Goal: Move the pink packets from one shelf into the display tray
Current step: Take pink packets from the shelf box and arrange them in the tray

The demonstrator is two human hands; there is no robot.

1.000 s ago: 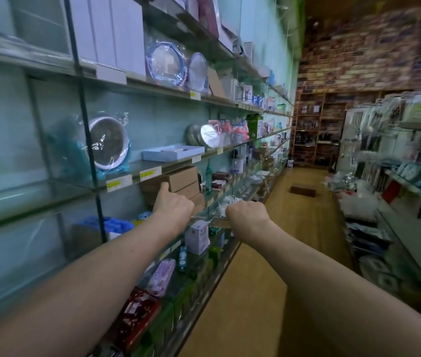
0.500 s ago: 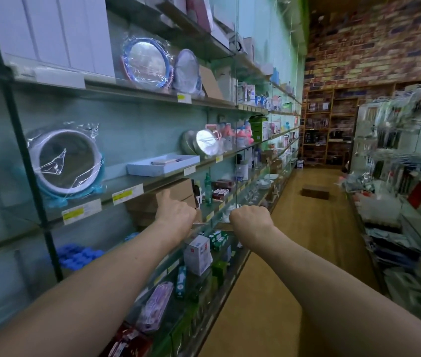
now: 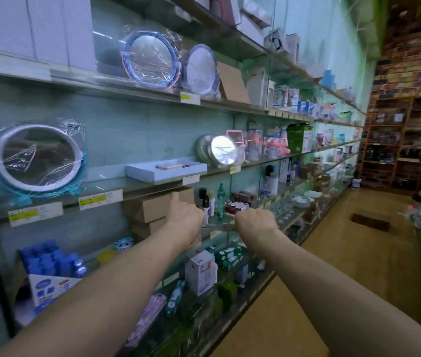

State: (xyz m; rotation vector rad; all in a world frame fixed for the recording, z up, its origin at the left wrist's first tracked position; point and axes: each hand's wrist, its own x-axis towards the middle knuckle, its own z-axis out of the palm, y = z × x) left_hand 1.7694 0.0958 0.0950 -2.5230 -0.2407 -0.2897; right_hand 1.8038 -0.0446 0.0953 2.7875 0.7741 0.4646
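Observation:
A shallow white display tray (image 3: 152,173) sits on the middle glass shelf and holds one flat pink packet (image 3: 169,166). Both my arms reach forward below it, backs of the hands toward me. My left hand (image 3: 185,217) is in front of the stacked cardboard boxes (image 3: 150,210), thumb up and fingers curled out of sight. My right hand (image 3: 254,222) has its fingers curled by the shelf edge, and a thin flat strip shows between the two hands. Whatever the fingers hold is hidden.
Wrapped round mirrors (image 3: 37,157) stand on the shelves at left and above. Small bottles (image 3: 220,202) stand just past my hands, and boxed goods (image 3: 200,274) fill the lower shelf. The aisle floor (image 3: 333,253) runs to a brick wall, with more racks at right.
The view has swung left and closer to the shelves, so the tray and mirrors look larger. Both hands stay stretched out with curled fingers, level with the same shelf.

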